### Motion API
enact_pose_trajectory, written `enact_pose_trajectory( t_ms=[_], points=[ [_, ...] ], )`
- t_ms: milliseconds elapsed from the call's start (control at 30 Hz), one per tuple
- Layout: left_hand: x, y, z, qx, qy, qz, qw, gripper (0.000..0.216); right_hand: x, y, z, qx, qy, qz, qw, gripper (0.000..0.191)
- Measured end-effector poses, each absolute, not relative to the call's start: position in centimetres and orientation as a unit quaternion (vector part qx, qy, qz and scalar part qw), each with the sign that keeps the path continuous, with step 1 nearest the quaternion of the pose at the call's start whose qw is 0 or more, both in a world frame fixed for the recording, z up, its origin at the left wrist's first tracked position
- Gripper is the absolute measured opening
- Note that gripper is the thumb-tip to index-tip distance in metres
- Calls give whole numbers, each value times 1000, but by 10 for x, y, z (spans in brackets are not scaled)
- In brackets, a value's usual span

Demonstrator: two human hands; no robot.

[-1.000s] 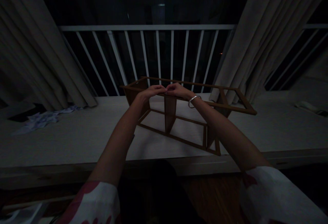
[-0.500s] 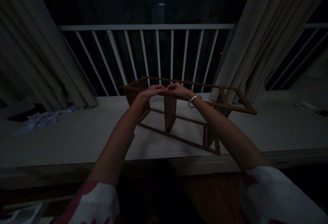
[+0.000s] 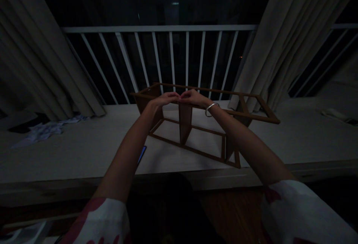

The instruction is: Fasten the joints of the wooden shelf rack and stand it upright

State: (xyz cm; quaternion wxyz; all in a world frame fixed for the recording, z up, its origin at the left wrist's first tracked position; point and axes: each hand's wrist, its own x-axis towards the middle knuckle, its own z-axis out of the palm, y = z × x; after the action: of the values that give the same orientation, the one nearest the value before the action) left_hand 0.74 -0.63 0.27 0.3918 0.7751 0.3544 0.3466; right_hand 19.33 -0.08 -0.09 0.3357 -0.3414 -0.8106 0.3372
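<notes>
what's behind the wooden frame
White railing bars and, at right, a curtain show behind the wooden frame. What lies directly behind its solid parts, the left hand and the right hand is covered.

I have a brown, wooden-looking rack lying on its side on the pale ledge, spanning the centre of the frame and reaching right of it. It is an open framework of slim, straight rails, with flat panels standing upright inside: one at the left end, one near the middle, one toward the right. Its lower near rail slants down to the right; its upper side stretches farther right. I seem to be touching the upper near rail above the middle panel, though the dimness blurs the contact.
</notes>
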Motion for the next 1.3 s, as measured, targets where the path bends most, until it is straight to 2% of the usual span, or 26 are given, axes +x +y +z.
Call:
enact_pose_trajectory(
  t_ms=[500, 1100, 1300],
  points=[
    [6, 3, -5, 752, 359, 367, 413, 27, 192, 2, -3, -338, -808, 338, 345, 37],
    [5, -4, -3, 768, 352, 369, 387, 16, 190, -2, 0, -284, -813, 367, 353, 28],
    [6, -3, -2, 759, 370, 373, 384, 16, 190, 2, -1, -307, -807, 358, 354, 28]
  ],
)
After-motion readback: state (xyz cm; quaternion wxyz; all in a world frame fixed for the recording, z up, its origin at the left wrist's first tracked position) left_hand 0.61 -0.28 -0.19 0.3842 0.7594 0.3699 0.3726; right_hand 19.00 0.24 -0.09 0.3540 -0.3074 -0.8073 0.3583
